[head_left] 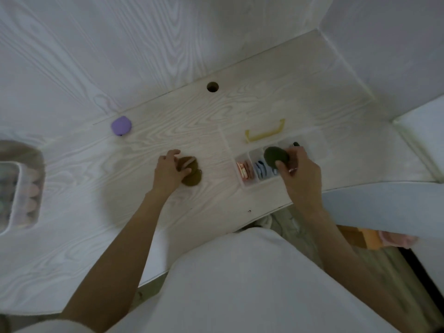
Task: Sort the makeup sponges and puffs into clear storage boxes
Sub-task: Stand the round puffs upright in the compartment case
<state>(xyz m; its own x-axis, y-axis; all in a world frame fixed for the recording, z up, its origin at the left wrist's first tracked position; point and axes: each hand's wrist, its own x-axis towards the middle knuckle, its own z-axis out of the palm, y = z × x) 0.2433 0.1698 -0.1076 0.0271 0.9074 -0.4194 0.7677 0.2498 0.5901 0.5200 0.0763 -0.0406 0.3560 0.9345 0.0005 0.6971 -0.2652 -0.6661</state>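
My right hand grips a dark olive puff and holds it over the clear compartment box. One compartment of the box holds red-pink puffs, the one beside it blue puffs. My left hand rests on a small pile of brown puffs on the white table, with its fingers curled over the top one. A purple sponge lies alone at the back left.
The box's open lid with a yellow handle lies behind it. A second clear box with pinkish sponges stands at the far left. A cable hole is near the wall. The table edge runs just in front of my body.
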